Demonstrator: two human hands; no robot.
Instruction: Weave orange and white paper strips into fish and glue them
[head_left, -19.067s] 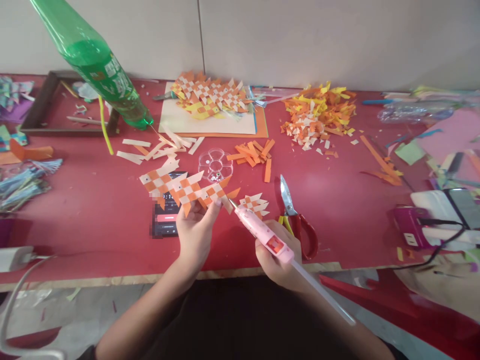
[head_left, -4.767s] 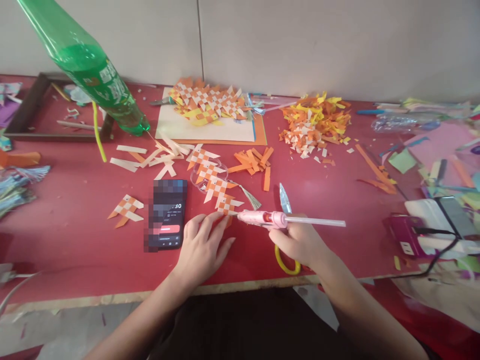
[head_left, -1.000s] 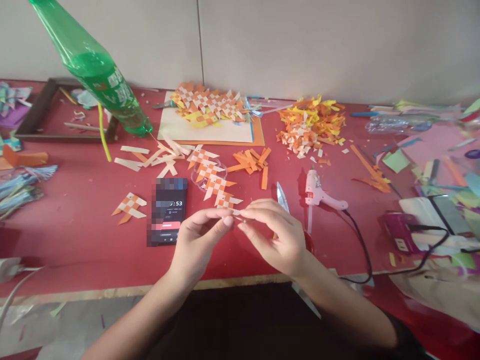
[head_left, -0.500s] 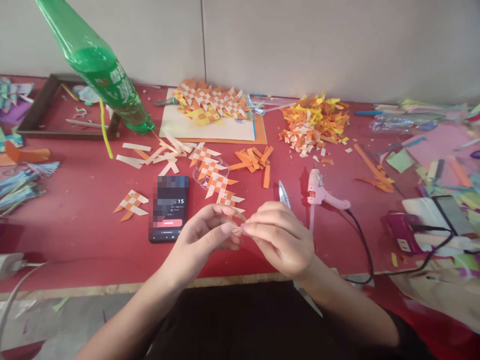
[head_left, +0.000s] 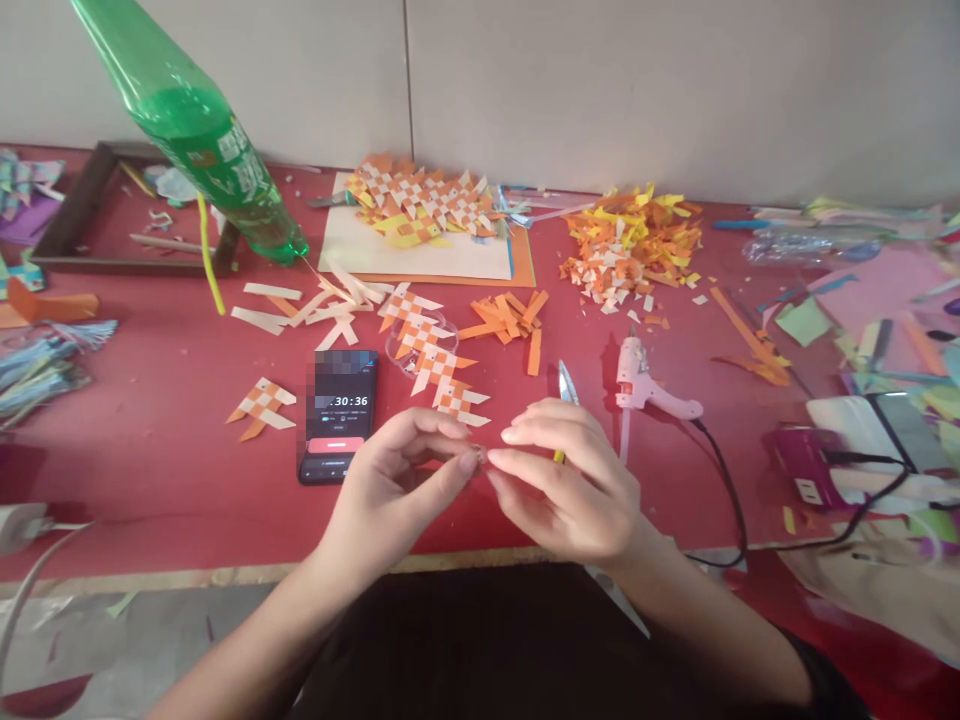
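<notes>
My left hand (head_left: 409,475) is closed in a pinch, thumb against fingers, on a small pale folded paper strip (head_left: 479,455), mostly hidden by the fingertips. From the other side, my right hand (head_left: 574,480) brings its thumb and index fingertips to the same strip, its other fingers loosely bent. Just beyond the hands lie woven orange-and-white paper fish (head_left: 431,350) in a slanting row, over a clear round piece. Another paper fish (head_left: 262,405) rests left of the phone (head_left: 337,415). Partly behind my right hand are scissors (head_left: 568,383).
Orange strips (head_left: 506,318) and white strips (head_left: 345,300) lie ahead. A pink glue gun (head_left: 637,380) with a black cable is at right, below paper scraps (head_left: 630,240). A tall green bottle (head_left: 217,150) stands beside a dark tray (head_left: 67,215). More fish (head_left: 420,200) are piled on card.
My right hand's fingers have loosened and spread a little, drawing slightly right. The strip end that stuck up between the hands no longer shows. My left hand keeps its pinch.
</notes>
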